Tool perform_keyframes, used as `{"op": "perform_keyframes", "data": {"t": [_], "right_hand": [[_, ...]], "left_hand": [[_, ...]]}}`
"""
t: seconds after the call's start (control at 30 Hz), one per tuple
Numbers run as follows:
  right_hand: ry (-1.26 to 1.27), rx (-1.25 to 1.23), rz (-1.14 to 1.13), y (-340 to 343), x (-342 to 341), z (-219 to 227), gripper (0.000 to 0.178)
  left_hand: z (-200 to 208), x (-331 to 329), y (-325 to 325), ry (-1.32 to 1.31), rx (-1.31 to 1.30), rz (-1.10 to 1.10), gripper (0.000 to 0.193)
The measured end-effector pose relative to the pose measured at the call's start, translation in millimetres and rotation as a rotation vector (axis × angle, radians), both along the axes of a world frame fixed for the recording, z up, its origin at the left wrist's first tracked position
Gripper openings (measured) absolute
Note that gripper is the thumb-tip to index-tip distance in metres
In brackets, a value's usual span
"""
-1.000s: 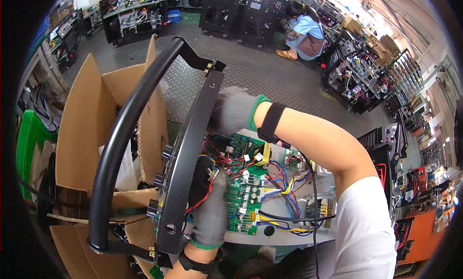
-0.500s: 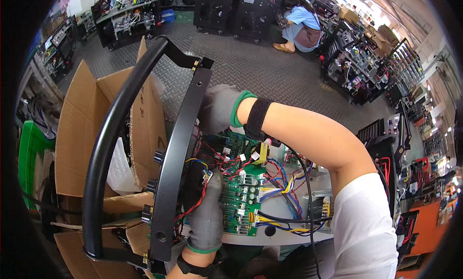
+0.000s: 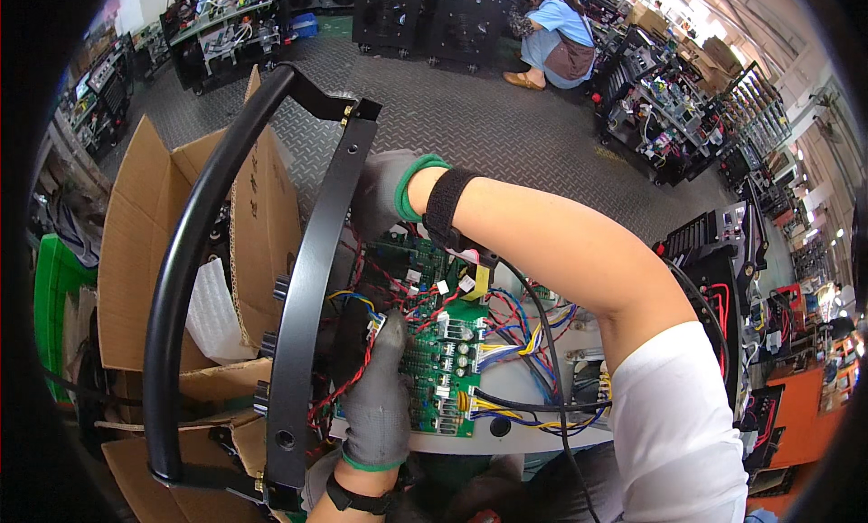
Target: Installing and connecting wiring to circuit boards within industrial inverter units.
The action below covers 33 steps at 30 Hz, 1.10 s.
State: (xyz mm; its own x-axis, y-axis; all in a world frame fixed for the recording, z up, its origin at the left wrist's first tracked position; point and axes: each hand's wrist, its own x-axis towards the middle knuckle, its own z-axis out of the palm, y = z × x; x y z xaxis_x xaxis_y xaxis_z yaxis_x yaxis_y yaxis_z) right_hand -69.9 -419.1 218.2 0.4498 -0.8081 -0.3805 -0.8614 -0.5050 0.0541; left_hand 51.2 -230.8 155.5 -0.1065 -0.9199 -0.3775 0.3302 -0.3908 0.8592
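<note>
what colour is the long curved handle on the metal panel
Black: the handle on the panel shows best in the head view.

Bright light, washed-out glare upper right, sheen on black handle (image 3: 166, 342), dark fisheye rim

Place: a workshop or factory hall where electrical equipment is assembled.
Underfoot: a dark floor (image 3: 416, 116) with a raised tread pattern, open in broad lanes between the equipment.
Right side: a row of uncovered machines (image 3: 644, 116), parts and wiring exposed.
Far side: black cabinets (image 3: 389, 17) on small wheels.
Crew: a co-worker (image 3: 562, 39) in a light blue top and brown apron, crouching near the cabinets.
Packing: an open cardboard box (image 3: 136, 252) and a green bin (image 3: 59, 288).
Close by: a populated green circuit board (image 3: 457, 338) with coloured wires (image 3: 503, 351).
Lighting: bright lamps (image 3: 808, 217) toward the right.
</note>
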Motion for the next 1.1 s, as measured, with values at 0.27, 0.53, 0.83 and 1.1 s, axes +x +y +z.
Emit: {"op": "perform_keyframes", "data": {"t": [0.27, 0.53, 0.83, 1.1], "right_hand": [[0.065, 0.079, 0.103, -6.7, 3.0, -10.4, 0.038], [-0.219, 0.201, -0.143, -6.2, -15.2, -12.9, 0.036], [-0.202, 0.234, -0.163, -1.5, -13.5, 0.6, 0.035], [-0.194, 0.18, -0.229, 3.0, -6.8, -0.3, 0.041]], "left_hand": [[-1.5, 2.2, 0.8, -0.03, 0.021, -0.019, 0.044], [6.9, 5.2, 0.5, -0.017, 0.01, -0.034, 0.045], [12.4, 3.1, -0.9, -0.008, 0.009, 0.0, 0.044], [9.5, 3.1, -2.4, 0.014, 0.017, -0.017, 0.046]]}}
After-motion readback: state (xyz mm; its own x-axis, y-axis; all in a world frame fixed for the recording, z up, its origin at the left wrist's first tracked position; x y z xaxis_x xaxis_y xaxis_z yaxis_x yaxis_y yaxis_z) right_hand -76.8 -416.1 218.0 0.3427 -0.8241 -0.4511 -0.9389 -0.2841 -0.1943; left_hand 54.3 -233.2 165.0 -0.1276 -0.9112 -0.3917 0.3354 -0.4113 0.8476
